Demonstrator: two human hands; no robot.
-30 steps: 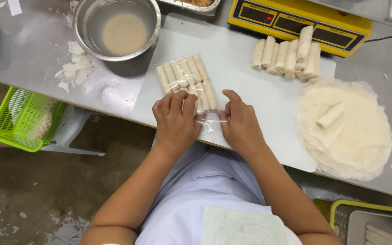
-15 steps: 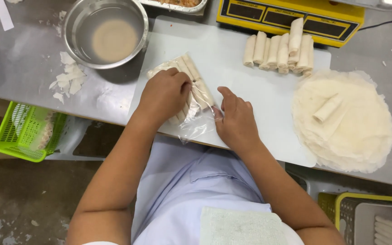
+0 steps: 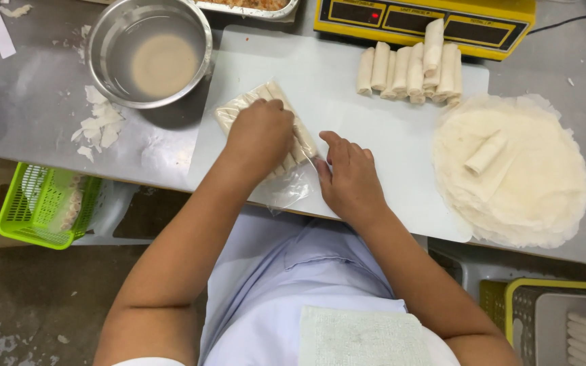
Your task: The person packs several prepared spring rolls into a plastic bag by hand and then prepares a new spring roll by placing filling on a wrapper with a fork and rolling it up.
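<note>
The packet of spring rolls [image 3: 266,129] lies on the white cutting board [image 3: 347,115], a row of pale rolls side by side inside a clear plastic bag [image 3: 289,193] whose loose open end trails toward the person, over the board's near edge. The left hand [image 3: 260,135] rests palm down on top of the packet, fingers curled over the rolls and pressing them flat; whether the fingers actually close around any roll cannot be told. The right hand [image 3: 350,177] lies just to the right of that grip, flat on the board, its thumb and forefinger touching the bag's edge beside the rolls; a pinch on the plastic is not clearly shown.

Beyond the left hand, up and to the left, stands a steel bowl [image 3: 149,54] of cloudy liquid, with wrapper scraps [image 3: 100,125] on the metal table [image 3: 28,115] beside it. Well beyond the right hand, a stack of loose spring rolls [image 3: 412,68] lies at the board's far edge, in front of a yellow scale [image 3: 422,17]. Farther right sits a pile of round wrappers [image 3: 510,173] bearing one rolled piece [image 3: 485,152]. Below the table at left stands a green basket [image 3: 38,203].
</note>
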